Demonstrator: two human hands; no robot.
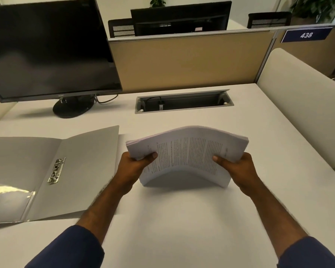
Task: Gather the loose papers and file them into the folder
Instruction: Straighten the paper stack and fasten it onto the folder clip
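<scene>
Nearest, two forearms in dark blue sleeves. Above the white desk [172, 219], a thick stack of printed papers [186, 151] bowed upward, gripped at either side: left hand [132, 169] and right hand [238, 169], thumbs on top, fingers curled beneath. Left of the stack, a grey folder [66, 171] lying open, metal clip [56, 170] exposed. Beyond, a dark monitor [48, 49] and a recessed cable tray [184, 101].

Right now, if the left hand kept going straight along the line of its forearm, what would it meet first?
The left hand points up-right into the paper stack it already grips. Beyond that lies bare desk, then probably the cable tray; depth is uncertain.
</scene>
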